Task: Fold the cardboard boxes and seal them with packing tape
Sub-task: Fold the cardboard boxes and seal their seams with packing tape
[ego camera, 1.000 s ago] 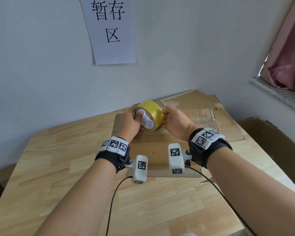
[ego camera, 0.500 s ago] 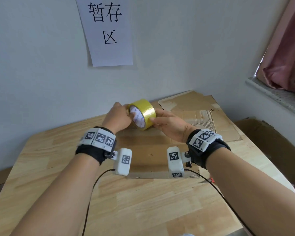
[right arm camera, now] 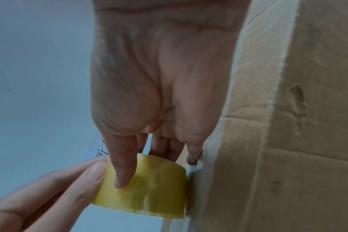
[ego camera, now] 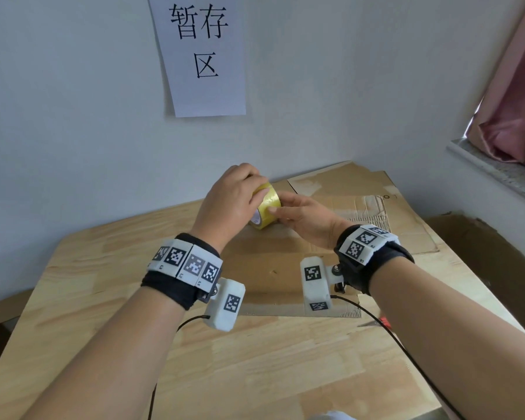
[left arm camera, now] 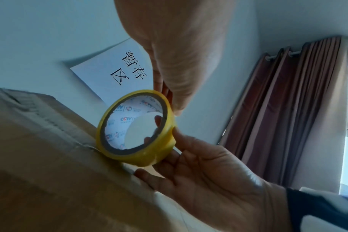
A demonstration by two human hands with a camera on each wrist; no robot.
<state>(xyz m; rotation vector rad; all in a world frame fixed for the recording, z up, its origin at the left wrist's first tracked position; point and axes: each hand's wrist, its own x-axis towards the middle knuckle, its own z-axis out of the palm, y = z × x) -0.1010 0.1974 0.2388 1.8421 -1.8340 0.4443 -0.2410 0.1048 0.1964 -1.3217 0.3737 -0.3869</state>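
A yellow roll of packing tape (ego camera: 269, 204) is held between both hands over the far edge of a flattened cardboard box (ego camera: 273, 271) lying on the wooden table (ego camera: 103, 298). My left hand (ego camera: 240, 195) curls over the top of the roll, fingertips on its rim (left arm camera: 169, 97). My right hand (ego camera: 288, 212) pinches it from the right, thumb across the yellow band (right arm camera: 121, 172) and fingers behind. In the left wrist view the tape roll (left arm camera: 165, 150) touches the cardboard (left arm camera: 50, 157) along an old tape seam. The tape roll (right arm camera: 153, 193) sits against the cardboard (right arm camera: 307, 125).
More flattened cardboard (ego camera: 361, 201) lies at the back right of the table. Red-handled scissors (ego camera: 382, 321) rest near the right table edge. An open cardboard box (ego camera: 482, 253) stands on the floor at right. A paper sign (ego camera: 203, 56) hangs on the wall.
My left hand has moved from the roll's left side up over its top. The right hand keeps its pinch on the roll's right side. The roll stays between both hands.
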